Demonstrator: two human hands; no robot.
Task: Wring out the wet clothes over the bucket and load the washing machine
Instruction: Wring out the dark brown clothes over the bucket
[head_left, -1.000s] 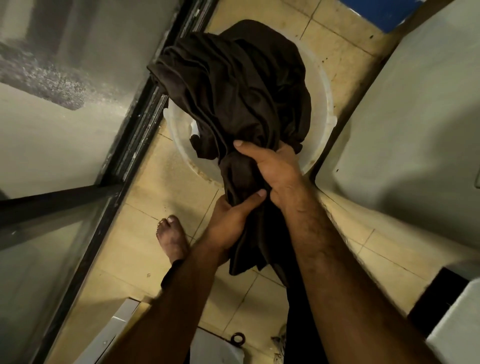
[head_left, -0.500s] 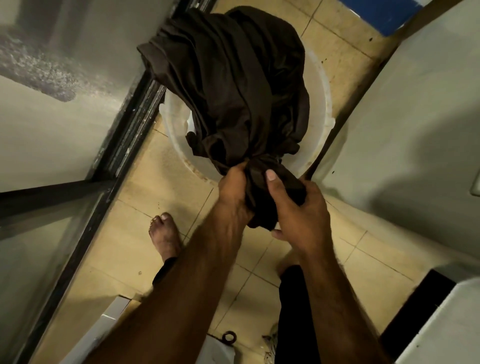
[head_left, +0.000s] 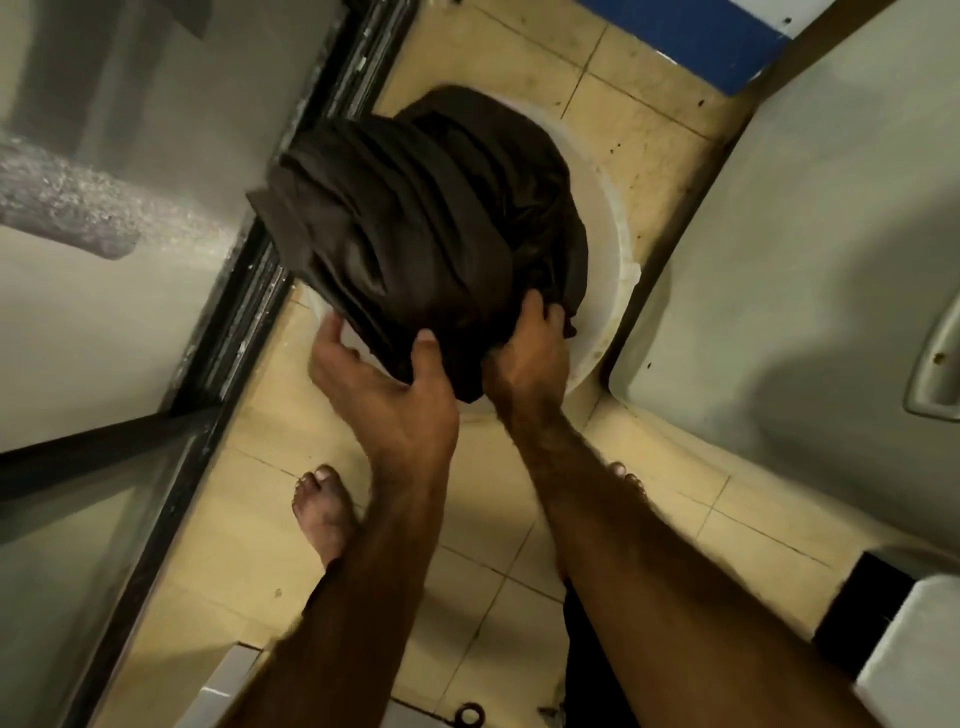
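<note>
one dark brown garment (head_left: 431, 234), bunched, held over one white bucket (head_left: 615, 249) at upper centre of frame, two hands on its lower edge: left hand (head_left: 389, 384) spread wide, thumb on top, fingers beneath, clasping it; right hand (head_left: 530, 358) curled into the cloth; two bare feet (head_left: 322, 514) on tan tiles below.

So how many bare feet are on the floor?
2: one bare foot beside the left forearm; the other's toes peek from behind the right forearm, rest hidden.
</note>
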